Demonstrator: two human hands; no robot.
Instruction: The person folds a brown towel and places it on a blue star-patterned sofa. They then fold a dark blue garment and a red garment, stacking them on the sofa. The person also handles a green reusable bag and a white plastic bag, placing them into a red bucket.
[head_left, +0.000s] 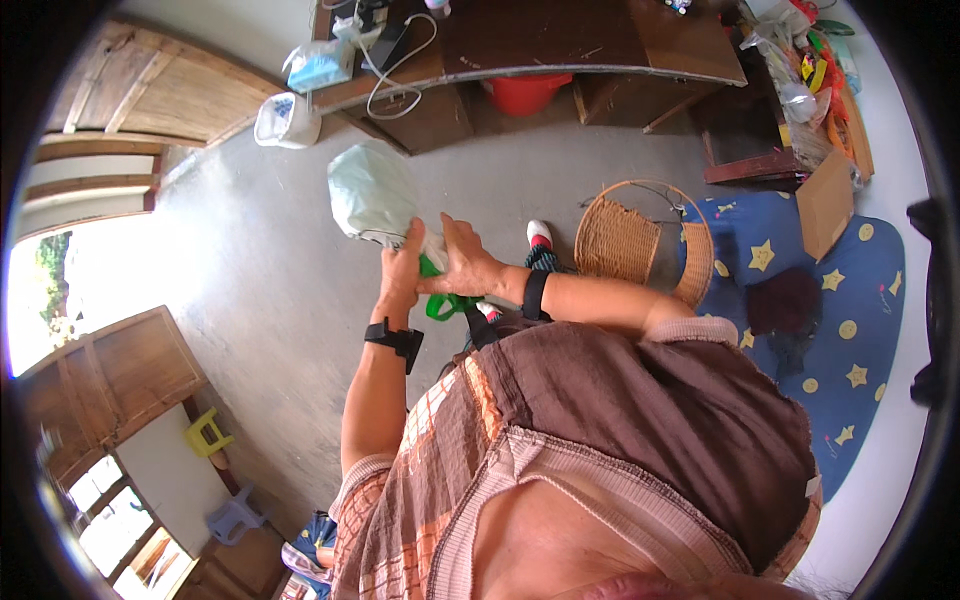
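A pale green-white plastic bag (373, 187), puffed out, stands out above my two hands over the grey floor. My left hand (399, 274) grips the gathered lower part of the bag, with the thumb up along it. My right hand (471, 262) is beside it, fingers spread and apart, its heel close to the left wrist; whether it touches the bag is hard to tell. Between and below the hands hangs a bright green strap or handle (444, 306). Black bands are on both wrists. The bag's contents are hidden.
A dark wooden desk (547, 37) with cables and a tissue pack stands ahead, a red basin (525, 94) beneath it. A white bin (287, 120) is at its left end. A wicker basket (619, 240) and a blue star-patterned mattress (817, 375) lie to the right.
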